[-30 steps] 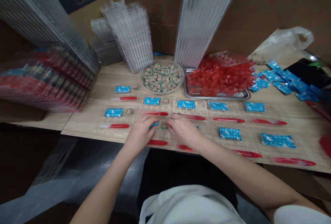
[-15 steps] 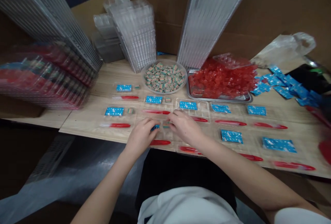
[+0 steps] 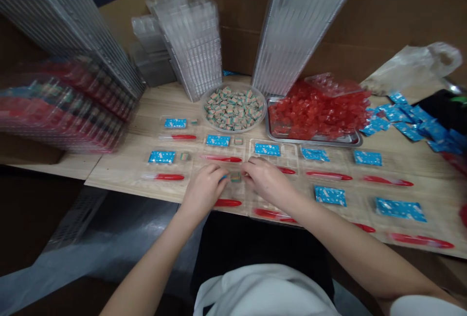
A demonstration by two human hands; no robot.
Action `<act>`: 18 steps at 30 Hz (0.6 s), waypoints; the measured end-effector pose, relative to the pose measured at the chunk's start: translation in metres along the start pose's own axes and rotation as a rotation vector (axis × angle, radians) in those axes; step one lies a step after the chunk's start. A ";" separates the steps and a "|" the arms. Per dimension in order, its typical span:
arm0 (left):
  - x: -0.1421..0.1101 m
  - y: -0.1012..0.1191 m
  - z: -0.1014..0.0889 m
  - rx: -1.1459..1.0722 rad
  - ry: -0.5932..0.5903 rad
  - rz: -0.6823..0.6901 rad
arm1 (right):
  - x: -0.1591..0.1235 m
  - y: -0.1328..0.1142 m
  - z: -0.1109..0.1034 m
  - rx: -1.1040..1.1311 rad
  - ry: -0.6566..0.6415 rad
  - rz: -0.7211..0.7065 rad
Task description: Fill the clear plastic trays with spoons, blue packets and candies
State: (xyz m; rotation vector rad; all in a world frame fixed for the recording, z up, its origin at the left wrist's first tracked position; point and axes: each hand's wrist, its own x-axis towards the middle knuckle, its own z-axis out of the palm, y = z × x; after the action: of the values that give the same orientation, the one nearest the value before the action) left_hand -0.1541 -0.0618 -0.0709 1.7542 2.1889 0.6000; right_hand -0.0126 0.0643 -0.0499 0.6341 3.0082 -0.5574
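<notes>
My left hand [image 3: 205,187] is over the left part of a clear plastic tray [image 3: 237,192] at the table's front edge. Its curled fingers and thumb close around a small blue packet [image 3: 224,177], mostly hidden beneath them. To the right of that packet, a small striped square piece [image 3: 235,176] sits in the tray. Just beyond this piece my right hand [image 3: 268,180] has its fingertips pinched together, low at the tray's right side; what they hold, if anything, is hidden. A red plastic pen-shaped item [image 3: 228,202] lies in the tray's front slot.
Similar trays with blue packets [image 3: 267,149] and red items surround my hands. Behind stand a bowl of striped pieces [image 3: 233,109], a metal tray [image 3: 314,141] heaped with red items, and stacks of clear trays [image 3: 306,29]. Loose blue packets [image 3: 419,121] lie right; filled trays [image 3: 65,107] are stacked left.
My right fingertips have drawn slightly right, off the striped piece, which now shows more fully. My left hand has shifted a little right, covering more of the blue packet. The view has moved slightly.
</notes>
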 end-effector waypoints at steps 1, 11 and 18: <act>0.003 0.002 0.001 0.018 -0.011 0.004 | -0.001 0.000 -0.002 0.006 -0.011 0.008; 0.007 0.002 -0.003 -0.117 0.062 0.009 | -0.002 0.008 -0.002 0.137 0.033 0.026; 0.020 -0.021 -0.028 -0.159 0.267 -0.090 | 0.036 0.069 -0.040 0.034 0.192 0.191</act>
State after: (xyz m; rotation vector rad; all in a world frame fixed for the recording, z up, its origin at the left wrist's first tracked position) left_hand -0.1894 -0.0499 -0.0559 1.5628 2.3023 1.0066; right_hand -0.0165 0.1511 -0.0388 1.0195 3.0671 -0.5694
